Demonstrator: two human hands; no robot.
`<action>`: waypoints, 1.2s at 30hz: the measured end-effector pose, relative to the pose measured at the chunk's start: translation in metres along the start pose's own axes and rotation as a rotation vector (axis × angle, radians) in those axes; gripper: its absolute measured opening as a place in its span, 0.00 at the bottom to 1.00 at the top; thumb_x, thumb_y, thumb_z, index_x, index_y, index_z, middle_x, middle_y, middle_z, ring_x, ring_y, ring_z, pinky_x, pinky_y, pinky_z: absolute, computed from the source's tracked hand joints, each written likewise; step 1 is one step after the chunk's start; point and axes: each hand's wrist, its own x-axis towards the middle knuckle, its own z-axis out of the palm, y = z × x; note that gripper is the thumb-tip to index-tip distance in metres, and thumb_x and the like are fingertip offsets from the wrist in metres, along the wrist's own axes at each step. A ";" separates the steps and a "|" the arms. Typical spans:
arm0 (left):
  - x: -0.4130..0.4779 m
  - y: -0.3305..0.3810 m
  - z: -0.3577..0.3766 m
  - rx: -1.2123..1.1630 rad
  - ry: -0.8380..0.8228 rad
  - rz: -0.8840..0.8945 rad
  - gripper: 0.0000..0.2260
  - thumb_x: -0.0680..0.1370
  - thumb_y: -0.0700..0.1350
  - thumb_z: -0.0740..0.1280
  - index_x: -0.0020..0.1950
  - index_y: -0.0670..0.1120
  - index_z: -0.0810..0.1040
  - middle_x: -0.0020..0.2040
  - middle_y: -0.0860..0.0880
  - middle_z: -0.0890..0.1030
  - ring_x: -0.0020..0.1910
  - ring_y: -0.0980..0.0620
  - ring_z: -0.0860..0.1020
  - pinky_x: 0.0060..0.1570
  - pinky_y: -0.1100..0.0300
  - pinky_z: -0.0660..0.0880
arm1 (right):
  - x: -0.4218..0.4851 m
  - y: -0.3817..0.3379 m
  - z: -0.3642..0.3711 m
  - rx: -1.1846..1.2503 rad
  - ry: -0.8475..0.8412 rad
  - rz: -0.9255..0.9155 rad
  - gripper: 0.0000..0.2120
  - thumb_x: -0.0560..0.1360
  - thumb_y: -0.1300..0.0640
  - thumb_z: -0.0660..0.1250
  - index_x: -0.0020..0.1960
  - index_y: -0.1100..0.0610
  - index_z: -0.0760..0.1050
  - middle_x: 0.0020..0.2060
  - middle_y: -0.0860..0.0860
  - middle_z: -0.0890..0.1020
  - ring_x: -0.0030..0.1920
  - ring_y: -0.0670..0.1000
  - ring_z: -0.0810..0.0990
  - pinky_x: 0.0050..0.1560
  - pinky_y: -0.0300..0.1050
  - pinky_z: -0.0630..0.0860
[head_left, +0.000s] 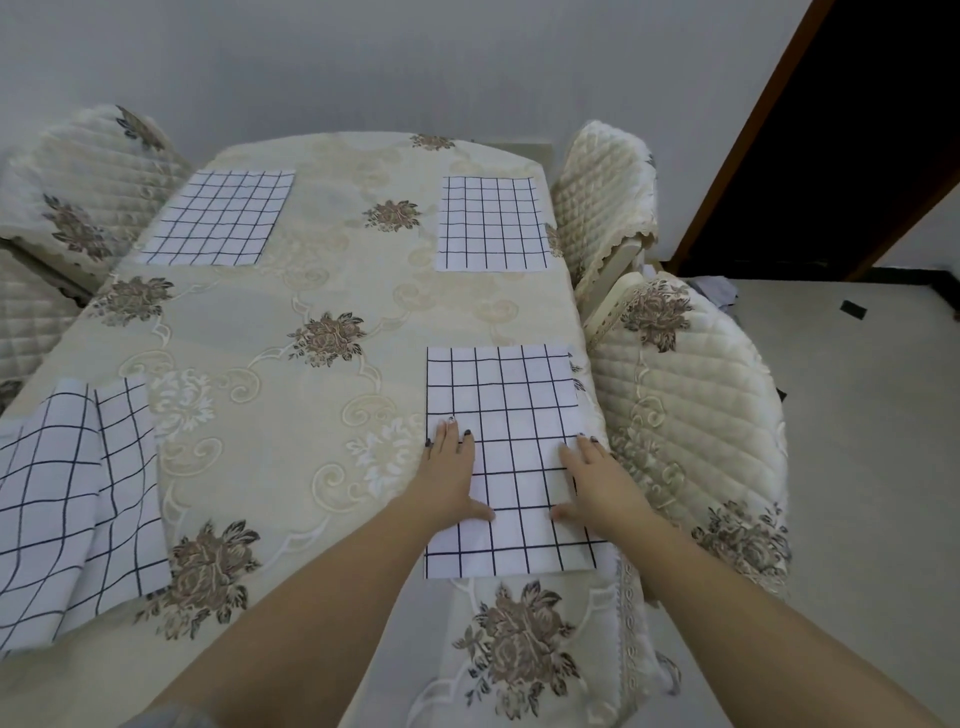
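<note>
A white placemat with a dark grid (511, 415) lies flat at the table's near right corner. My left hand (451, 475) rests flat on its left edge, fingers straight. My right hand (597, 478) lies flat on its right edge, fingers straight, thumb pointing inward. Two more grid placemats lie flat at the far left (221, 218) and the far right (491, 223). A loose pile of the same grid cloth (72, 499) sits rumpled at the near left edge.
The table wears a cream floral tablecloth (291, 395). Quilted cream chairs stand close on the right (685, 415), far right (608, 192) and left (78, 187). A dark doorway (857, 130) opens at the upper right above a pale floor.
</note>
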 end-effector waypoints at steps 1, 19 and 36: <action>-0.003 0.001 0.001 -0.019 0.037 0.002 0.51 0.71 0.60 0.71 0.78 0.40 0.43 0.78 0.41 0.37 0.77 0.43 0.35 0.76 0.47 0.44 | -0.003 -0.004 0.002 0.007 0.036 -0.014 0.43 0.74 0.40 0.65 0.78 0.53 0.46 0.78 0.56 0.47 0.78 0.56 0.45 0.76 0.52 0.51; -0.041 0.012 0.034 0.007 -0.028 -0.052 0.49 0.71 0.60 0.72 0.78 0.40 0.47 0.78 0.38 0.41 0.77 0.39 0.39 0.76 0.45 0.48 | -0.037 -0.038 0.040 0.063 0.025 0.032 0.40 0.75 0.35 0.60 0.78 0.48 0.45 0.78 0.54 0.44 0.78 0.59 0.42 0.75 0.60 0.47; -0.018 0.011 0.021 0.008 0.004 -0.056 0.49 0.71 0.61 0.71 0.79 0.41 0.47 0.79 0.39 0.42 0.78 0.41 0.40 0.76 0.47 0.48 | -0.017 -0.038 0.023 0.117 0.034 0.054 0.41 0.73 0.34 0.62 0.78 0.47 0.48 0.78 0.55 0.46 0.78 0.59 0.45 0.76 0.59 0.49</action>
